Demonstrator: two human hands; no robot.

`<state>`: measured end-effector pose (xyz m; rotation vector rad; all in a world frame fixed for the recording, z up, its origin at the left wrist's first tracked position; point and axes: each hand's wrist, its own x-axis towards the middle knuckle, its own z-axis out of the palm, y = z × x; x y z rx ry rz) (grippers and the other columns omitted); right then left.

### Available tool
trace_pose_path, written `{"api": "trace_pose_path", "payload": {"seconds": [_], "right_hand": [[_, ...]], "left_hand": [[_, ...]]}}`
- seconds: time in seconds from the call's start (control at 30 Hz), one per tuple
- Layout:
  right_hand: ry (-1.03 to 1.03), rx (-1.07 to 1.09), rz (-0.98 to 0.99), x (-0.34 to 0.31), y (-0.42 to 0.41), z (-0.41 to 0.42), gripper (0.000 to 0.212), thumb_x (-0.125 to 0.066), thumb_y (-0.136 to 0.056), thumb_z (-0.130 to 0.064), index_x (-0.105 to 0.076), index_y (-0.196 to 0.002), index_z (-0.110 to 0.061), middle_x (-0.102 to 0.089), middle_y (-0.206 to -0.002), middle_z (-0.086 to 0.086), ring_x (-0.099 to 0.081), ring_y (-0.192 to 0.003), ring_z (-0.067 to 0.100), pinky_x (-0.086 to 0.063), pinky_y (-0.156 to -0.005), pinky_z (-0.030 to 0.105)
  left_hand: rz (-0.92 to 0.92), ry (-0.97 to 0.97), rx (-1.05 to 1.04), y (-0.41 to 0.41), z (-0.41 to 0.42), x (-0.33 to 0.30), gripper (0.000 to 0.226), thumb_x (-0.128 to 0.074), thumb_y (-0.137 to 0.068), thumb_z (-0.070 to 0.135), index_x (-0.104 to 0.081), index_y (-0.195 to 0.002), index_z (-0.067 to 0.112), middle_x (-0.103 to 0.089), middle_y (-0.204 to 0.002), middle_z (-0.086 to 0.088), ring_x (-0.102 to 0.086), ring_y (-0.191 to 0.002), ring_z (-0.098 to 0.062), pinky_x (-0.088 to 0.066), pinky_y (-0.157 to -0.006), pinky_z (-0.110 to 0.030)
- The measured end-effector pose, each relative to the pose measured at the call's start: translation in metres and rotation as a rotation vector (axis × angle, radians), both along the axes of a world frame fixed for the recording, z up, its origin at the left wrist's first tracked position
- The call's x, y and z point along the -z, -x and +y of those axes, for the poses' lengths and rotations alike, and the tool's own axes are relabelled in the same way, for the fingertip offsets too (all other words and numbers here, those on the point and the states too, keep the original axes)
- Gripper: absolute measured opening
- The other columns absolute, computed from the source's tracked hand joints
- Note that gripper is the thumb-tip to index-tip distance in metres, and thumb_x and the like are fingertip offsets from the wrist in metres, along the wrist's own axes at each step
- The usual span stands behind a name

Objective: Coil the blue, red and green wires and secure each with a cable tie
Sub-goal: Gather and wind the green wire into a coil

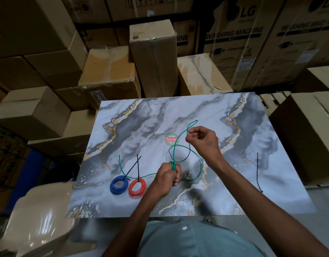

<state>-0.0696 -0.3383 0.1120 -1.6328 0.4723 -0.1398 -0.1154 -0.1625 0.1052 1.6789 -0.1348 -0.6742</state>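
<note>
Left hand (pixel 167 175) grips the started coil of green wire (pixel 178 145) near the table's (pixel 141 117) near edge, while right hand (pixel 202 140), farther in, pinches the loose run.

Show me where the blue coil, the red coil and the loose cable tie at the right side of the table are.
blue coil (pixel 114 190): head view, on the lower left of its ring.
red coil (pixel 132 191): head view, on the lower left of its ring.
loose cable tie (pixel 257 169): head view, on the middle of its black strap.
</note>
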Motion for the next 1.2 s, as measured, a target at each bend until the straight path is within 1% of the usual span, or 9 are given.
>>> {"api": "trace_pose_path", "payload": {"seconds": [0.23, 0.3, 0.37, 0.47, 0.57, 0.77, 1.0, 1.13, 1.2], "right_hand": [[0.117, -0.070, -0.026, -0.014, -0.001, -0.004, 0.025, -0.059, -0.093, -0.011, -0.082, -0.088, -0.020, -0.071, -0.072, -0.017, -0.062, -0.067, 0.001, -0.043, -0.058, 0.015], [0.158, -0.084, -0.071, -0.019, -0.002, -0.008, 0.019, -0.065, -0.091, -0.017, -0.082, -0.084, -0.019, -0.076, -0.081, -0.007, -0.070, -0.079, 0.011, -0.046, -0.064, 0.018], [0.127, -0.184, -0.103, -0.025, -0.002, -0.015, 0.016, -0.068, -0.093, -0.014, -0.082, -0.085, -0.012, -0.075, -0.075, -0.006, -0.067, -0.067, 0.011, -0.047, -0.064, 0.018], [-0.069, -0.383, -0.056, -0.030, -0.005, -0.023, 0.019, -0.064, -0.098, -0.010, -0.080, -0.094, 0.001, -0.056, -0.061, -0.005, -0.034, -0.046, 0.011, -0.027, -0.048, 0.021], [-0.226, -0.427, 0.011, -0.028, -0.009, -0.025, 0.024, -0.057, -0.100, -0.008, -0.075, -0.098, 0.007, -0.045, -0.066, 0.009, -0.031, -0.048, 0.015, -0.025, -0.049, 0.024], [-0.567, -0.341, 0.185, -0.028, -0.016, -0.024, 0.030, -0.043, -0.104, -0.011, -0.070, -0.109, 0.001, -0.023, -0.055, -0.007, -0.017, -0.043, 0.006, -0.017, -0.038, 0.020], [-0.802, -0.233, 0.218, -0.023, -0.025, -0.052, 0.019, -0.041, -0.095, -0.013, -0.055, -0.083, -0.010, -0.012, -0.051, -0.008, -0.003, -0.047, 0.012, -0.007, -0.038, 0.024], [-0.668, -0.102, 0.226, -0.001, -0.032, -0.074, 0.022, -0.039, -0.095, -0.015, -0.043, -0.073, -0.017, -0.022, -0.046, -0.008, -0.014, -0.038, 0.009, -0.014, -0.035, 0.023], [-0.338, -0.034, 0.218, 0.010, -0.034, -0.082, 0.026, -0.043, -0.097, -0.015, -0.049, -0.072, -0.014, -0.027, -0.048, -0.006, -0.020, -0.043, 0.013, -0.016, -0.041, 0.025]], "left_hand": [[-0.173, -0.358, 0.073, 0.000, 0.005, 0.018, 0.012, -0.043, -0.059, 0.021, -0.050, -0.050, 0.020, -0.050, -0.049, 0.006, -0.047, -0.051, -0.009, -0.037, -0.057, -0.027], [-0.165, -0.410, 0.055, 0.000, 0.006, 0.021, 0.013, -0.043, -0.059, 0.023, -0.050, -0.052, 0.015, -0.050, -0.052, 0.003, -0.049, -0.055, -0.017, -0.037, -0.056, -0.029], [-0.188, -0.445, 0.026, -0.002, 0.009, 0.028, 0.023, -0.042, -0.061, 0.027, -0.051, -0.058, 0.006, -0.052, -0.057, -0.008, -0.051, -0.060, -0.030, -0.042, -0.059, -0.042], [-0.217, -0.500, 0.006, -0.003, 0.013, 0.037, 0.035, -0.039, -0.067, 0.031, -0.052, -0.067, -0.002, -0.056, -0.066, -0.019, -0.055, -0.067, -0.036, -0.044, -0.064, -0.052], [-0.246, -0.508, -0.005, 0.000, 0.011, 0.037, 0.037, -0.039, -0.071, 0.033, -0.053, -0.070, -0.001, -0.057, -0.068, -0.019, -0.057, -0.069, -0.035, -0.045, -0.065, -0.051], [-0.389, -0.584, -0.059, 0.003, 0.009, 0.039, 0.039, -0.053, -0.094, 0.019, -0.032, -0.061, 0.018, -0.039, -0.059, -0.002, -0.040, -0.063, -0.027, -0.027, -0.061, -0.035], [-0.462, -0.761, -0.044, 0.002, 0.028, 0.045, 0.038, -0.051, -0.096, 0.015, -0.031, -0.063, 0.016, -0.041, -0.063, -0.004, -0.042, -0.064, -0.025, -0.027, -0.063, -0.034], [-0.439, -0.790, -0.041, 0.001, 0.035, 0.049, 0.036, -0.052, -0.094, 0.011, -0.034, -0.064, 0.016, -0.042, -0.062, -0.002, -0.044, -0.063, -0.024, -0.029, -0.061, -0.033], [-0.439, -0.801, -0.060, 0.000, 0.036, 0.046, 0.040, -0.051, -0.096, 0.013, -0.030, -0.062, 0.020, -0.038, -0.061, 0.002, -0.042, -0.062, -0.019, -0.028, -0.061, -0.030]]}}
